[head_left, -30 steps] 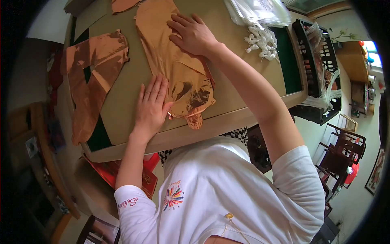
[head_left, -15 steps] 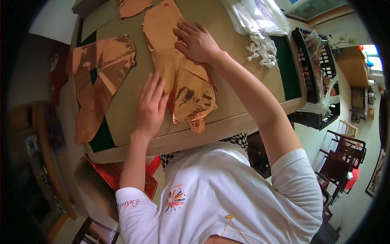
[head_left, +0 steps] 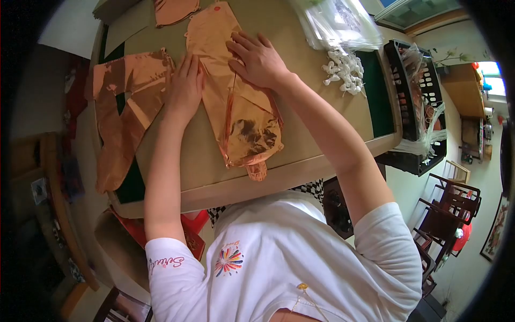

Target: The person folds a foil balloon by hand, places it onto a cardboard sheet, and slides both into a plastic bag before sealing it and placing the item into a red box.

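Note:
A flat rose-gold foil balloon (head_left: 214, 32) lies lengthwise on the table, its lower end folded and wrinkled with a small tab toward my body. My right hand (head_left: 256, 60) rests on its upper right side, fingers spread and flat. Along its left edge lies my left hand (head_left: 185, 91), fingers stretched out and touching the foil's border. Left of that hand is a second foil balloon (head_left: 126, 72), flat, with a gap in its middle. Part of a third foil piece (head_left: 174, 11) shows at the top edge.
On the brown tabletop (head_left: 316, 123) at the upper right lie clear plastic bags (head_left: 343, 24) and a bunch of white ties (head_left: 344, 70). A black crate (head_left: 413, 102) with plastic in it stands beyond the right edge. Dark wooden chairs (head_left: 450, 206) are farther right.
My left hand has moved up and slightly left, along the balloon's edge. The left part of the balloon that it covered now shows smooth and flat. My right hand has stayed nearly in place.

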The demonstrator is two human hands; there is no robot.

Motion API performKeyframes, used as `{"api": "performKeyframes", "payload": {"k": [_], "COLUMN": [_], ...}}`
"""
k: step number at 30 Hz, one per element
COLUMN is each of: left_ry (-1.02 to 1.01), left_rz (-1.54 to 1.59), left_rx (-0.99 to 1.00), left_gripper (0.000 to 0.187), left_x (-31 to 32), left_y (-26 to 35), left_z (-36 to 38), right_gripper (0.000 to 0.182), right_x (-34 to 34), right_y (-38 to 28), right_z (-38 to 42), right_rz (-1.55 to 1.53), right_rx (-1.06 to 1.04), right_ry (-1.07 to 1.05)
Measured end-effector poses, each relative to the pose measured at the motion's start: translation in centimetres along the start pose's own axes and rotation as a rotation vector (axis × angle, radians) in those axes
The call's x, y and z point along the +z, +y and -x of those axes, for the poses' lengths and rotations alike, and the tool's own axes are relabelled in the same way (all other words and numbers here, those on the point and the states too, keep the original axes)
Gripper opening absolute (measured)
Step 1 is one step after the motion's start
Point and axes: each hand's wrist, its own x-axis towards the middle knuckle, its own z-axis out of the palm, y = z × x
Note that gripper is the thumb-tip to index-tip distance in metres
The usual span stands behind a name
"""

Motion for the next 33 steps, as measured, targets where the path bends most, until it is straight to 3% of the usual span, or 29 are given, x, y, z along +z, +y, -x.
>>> {"api": "performKeyframes", "payload": {"k": [3,13,16,19,23,30,33], "left_ry": [-0.067,-0.239,-0.076,0.058,0.068,0.022,-0.01], "left_rz": [-0.092,0.222,0.382,0.235,0.133,0.132,0.138], "left_rx": [0.099,0.186,0.186,0.173,0.139,0.094,0.072], "left_gripper": [0.052,0.065,0.051,0.05,0.045,0.046,0.047], "left_x": [-0.7,-4.3,-4.5,-3.8,0.4,1.6,1.2], "left_y": [0.9,5.0,4.2,3.8,2.4,2.3,2.5], "left_z": [2.8,14.5,11.8,5.6,0.7,0.3,0.3], "right_gripper": [0.043,0.046,0.047,0.048,0.049,0.048,0.039], "right_x": [0.8,0.0,0.5,0.4,0.1,-0.7,-1.0], "right_y": [0.2,-0.2,0.0,0.0,-0.1,0.2,0.7], "right_z": [0.1,-0.1,0.1,0.1,0.0,-0.4,-2.2], "right_rz": [-0.024,-0.011,-0.024,-0.031,-0.021,-0.099,-0.238], "right_rx": [0.004,0.034,0.032,0.035,0.034,0.036,0.127], "right_ry": [0.075,0.014,0.021,0.018,-0.002,-0.038,0.049]}}
